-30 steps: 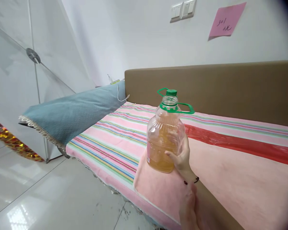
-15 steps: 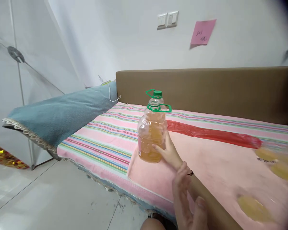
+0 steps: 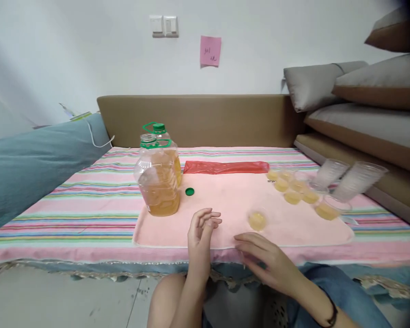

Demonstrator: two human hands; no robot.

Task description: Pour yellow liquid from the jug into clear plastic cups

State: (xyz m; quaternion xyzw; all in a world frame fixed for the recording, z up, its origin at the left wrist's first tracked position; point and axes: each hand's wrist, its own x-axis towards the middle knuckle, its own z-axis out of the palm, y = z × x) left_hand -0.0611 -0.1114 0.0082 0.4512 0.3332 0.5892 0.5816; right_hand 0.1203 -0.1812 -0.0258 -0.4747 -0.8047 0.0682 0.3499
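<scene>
My left hand (image 3: 201, 234) hovers over the front of the pink cloth (image 3: 225, 228), fingers loosely bent and holding nothing. To its right, my right hand (image 3: 271, 262), with a dark band at the wrist, is also open, its fingers stretched toward the left. Just beyond the right hand stands a clear cup (image 3: 257, 221) with some yellow liquid. An uncapped large bottle (image 3: 159, 189) of amber liquid with a green handle is at the left, in front of a second, capped bottle (image 3: 160, 129). A green cap (image 3: 189, 192) lies beside them.
Several cups of yellow liquid (image 3: 293, 197) are grouped at the right, with stacked clear cups (image 3: 358, 180) lying tilted there. A red plastic bag (image 3: 225, 167) lies across the back. Cushions (image 3: 379, 123) are piled at the right; a brown backrest (image 3: 198, 120) borders the rear.
My right hand has let go of the uncapped bottle and come back to the front right. My view has turned right, bringing the cups and cushions into sight.
</scene>
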